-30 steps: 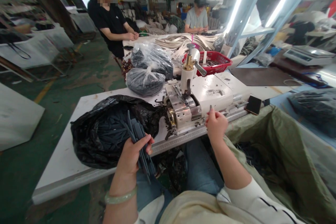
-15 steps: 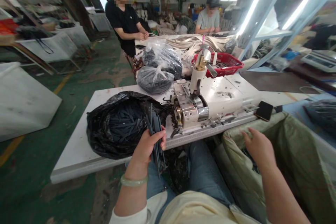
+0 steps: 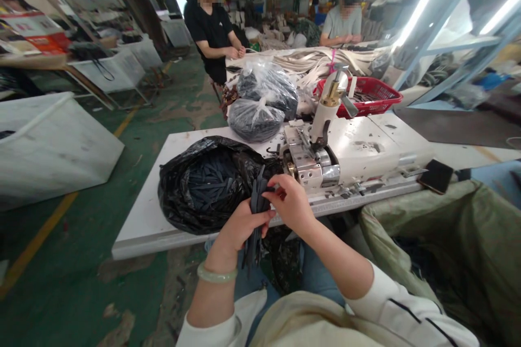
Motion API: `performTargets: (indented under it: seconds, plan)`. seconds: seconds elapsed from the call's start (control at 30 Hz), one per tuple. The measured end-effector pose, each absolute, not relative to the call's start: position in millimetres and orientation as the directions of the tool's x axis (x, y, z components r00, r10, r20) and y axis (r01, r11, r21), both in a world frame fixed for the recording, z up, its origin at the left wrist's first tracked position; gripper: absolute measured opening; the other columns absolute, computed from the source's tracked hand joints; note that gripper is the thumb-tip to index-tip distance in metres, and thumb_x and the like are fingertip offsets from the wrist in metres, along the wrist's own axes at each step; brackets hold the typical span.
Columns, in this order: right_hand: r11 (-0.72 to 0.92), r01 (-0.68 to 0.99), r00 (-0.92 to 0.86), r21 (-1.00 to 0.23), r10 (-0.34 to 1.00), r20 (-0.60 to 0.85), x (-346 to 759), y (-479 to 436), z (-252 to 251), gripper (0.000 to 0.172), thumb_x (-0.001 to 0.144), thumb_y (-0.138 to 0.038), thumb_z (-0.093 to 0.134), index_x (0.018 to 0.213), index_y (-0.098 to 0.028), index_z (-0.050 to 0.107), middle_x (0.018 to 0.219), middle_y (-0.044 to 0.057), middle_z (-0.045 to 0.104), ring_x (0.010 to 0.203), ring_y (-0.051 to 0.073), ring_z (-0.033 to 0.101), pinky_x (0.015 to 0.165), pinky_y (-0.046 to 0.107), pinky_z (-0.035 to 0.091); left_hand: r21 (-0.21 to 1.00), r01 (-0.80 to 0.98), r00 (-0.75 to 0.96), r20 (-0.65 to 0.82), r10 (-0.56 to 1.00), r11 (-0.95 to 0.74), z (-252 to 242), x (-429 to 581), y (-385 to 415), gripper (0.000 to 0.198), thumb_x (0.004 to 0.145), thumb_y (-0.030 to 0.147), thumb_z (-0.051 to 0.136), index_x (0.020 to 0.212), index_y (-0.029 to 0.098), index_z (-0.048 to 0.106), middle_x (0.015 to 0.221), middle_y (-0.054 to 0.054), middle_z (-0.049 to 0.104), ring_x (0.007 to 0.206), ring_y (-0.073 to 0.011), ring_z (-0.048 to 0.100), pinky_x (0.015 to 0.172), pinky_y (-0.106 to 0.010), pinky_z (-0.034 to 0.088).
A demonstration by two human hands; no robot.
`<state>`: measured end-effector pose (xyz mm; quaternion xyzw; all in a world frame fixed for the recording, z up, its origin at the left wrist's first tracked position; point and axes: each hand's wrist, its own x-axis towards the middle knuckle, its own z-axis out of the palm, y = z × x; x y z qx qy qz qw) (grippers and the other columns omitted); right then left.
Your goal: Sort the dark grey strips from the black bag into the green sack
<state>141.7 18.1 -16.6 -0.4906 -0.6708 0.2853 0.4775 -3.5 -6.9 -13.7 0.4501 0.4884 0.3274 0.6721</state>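
My left hand point(image 3: 241, 223) is wrapped round a bundle of dark grey strips point(image 3: 258, 198), held upright in front of the table edge. The fingers of my right hand point(image 3: 293, 203) are closed at the upper right side of that bundle, pinching the end of a dark strip. Just left of my hands, an open black plastic bag point(image 3: 173, 203) lies on the white table point(image 3: 140, 217) with many loose dark strips point(image 3: 209, 179) inside. Behind my right hand stands a cream and metal machine point(image 3: 309, 165) with rollers and an upright post.
Knotted clear bags point(image 3: 256, 119) of dark pieces and a red basket point(image 3: 378, 97) stand behind the machine. A phone point(image 3: 436, 176) lies at the table's right edge, above a large green sack point(image 3: 448, 217). Two people point(image 3: 209, 27) work at the far table.
My right hand has come from over the green sack, with fingers apart, to the bundle and now pinches there. The view has swung left; my left hand still holds the bundle.
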Motion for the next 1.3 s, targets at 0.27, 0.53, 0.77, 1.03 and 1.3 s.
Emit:
performTargets:
  seconds: [0.27,0.53,0.77,1.03,1.3]
  plan:
    - [0.158,0.280,0.108,-0.947,0.975,0.194,161.8,23.5,-35.2,0.011,0.078,-0.028,0.063,0.083,-0.019,0.060,0.068,0.001,0.064,0.059,0.016,0.061,0.057,0.028,0.048,0.875,-0.244,0.202,-0.375,0.905,0.418,-16.3,2.7,0.2,0.029,0.068,0.037,0.073,0.073,0.013,0.058,0.056,-0.001,0.060,0.039,-0.0073,0.046,0.038,-0.020,0.040]
    - [0.208,0.439,0.309,-0.874,0.879,0.364,183.3,2.8,-44.7,0.017,0.085,-0.030,0.056,0.093,-0.019,0.065,0.079,0.004,0.068,0.069,0.018,0.064,0.065,0.031,0.052,0.857,-0.331,0.109,-0.380,0.918,0.394,-11.2,-8.5,2.7,0.026,0.066,0.034,0.074,0.068,0.010,0.064,0.042,0.003,0.048,0.038,-0.0065,0.043,0.039,-0.019,0.036]
    - [0.488,0.626,0.213,-0.608,0.643,0.736,187.3,-7.6,-44.2,0.016,0.085,-0.012,0.055,0.096,-0.021,0.064,0.088,0.005,0.070,0.082,0.018,0.067,0.077,0.032,0.054,0.854,-0.389,0.079,-0.344,0.936,0.347,-18.5,-4.6,4.7,0.023,0.064,0.029,0.076,0.070,0.010,0.065,0.046,0.002,0.052,0.041,-0.0065,0.045,0.040,-0.019,0.036]
    - [0.877,0.349,-0.357,-0.330,0.450,0.818,183.0,-51.4,-56.6,0.040,0.085,-0.007,0.049,0.122,-0.022,0.055,0.099,0.009,0.070,0.111,0.024,0.060,0.071,0.031,0.057,0.834,-0.550,-0.186,-0.179,0.966,0.049,-8.5,11.4,6.4,0.024,0.063,0.023,0.075,0.073,0.017,0.054,0.061,0.005,0.058,0.044,-0.0036,0.045,0.042,-0.016,0.037]
    - [0.586,0.414,-0.119,-0.697,0.794,0.596,156.5,-47.6,-42.8,0.035,0.084,-0.019,0.059,0.118,-0.023,0.053,0.109,0.011,0.061,0.100,0.022,0.060,0.083,0.035,0.053,0.911,-0.411,-0.182,-0.066,0.981,-0.015,-3.1,3.4,0.9,0.018,0.068,0.023,0.072,0.071,0.016,0.056,0.062,0.003,0.058,0.045,-0.0047,0.046,0.043,-0.017,0.037]
